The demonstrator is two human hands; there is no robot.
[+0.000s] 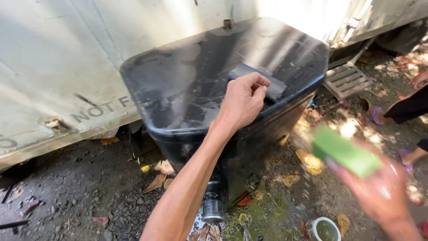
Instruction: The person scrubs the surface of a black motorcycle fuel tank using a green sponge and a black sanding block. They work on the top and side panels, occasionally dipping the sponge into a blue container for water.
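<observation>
The left hand [243, 100] lay on the top face of a black tank [187, 85], its fingers curled shut over a grey sheet of sandpaper [267, 82] that was pressed flat against the wet, scuffed surface near the tank's right edge. The right hand [379, 192] was off the tank, low to the right and blurred; it was closed around a green block [345, 151], seemingly a sponge or a bar, held in the air well apart from the tank. The tank stood against a pale metal wall [67, 58], with a short metal pipe [214, 203] under it, over gravel ground [76, 187] strewn with dry leaves. A small open can [324, 229] sat on the ground near the bottom edge.

The step in hand looked like wet rubbing of the tank's top face, with the dull streaks marking the part already covered. The next move would likely call for even pressure from the left hand across the glossier areas, keeping the sheet flat so that it would not gouge. A sandalled foot [412, 156] of another person showed at the far right.
</observation>
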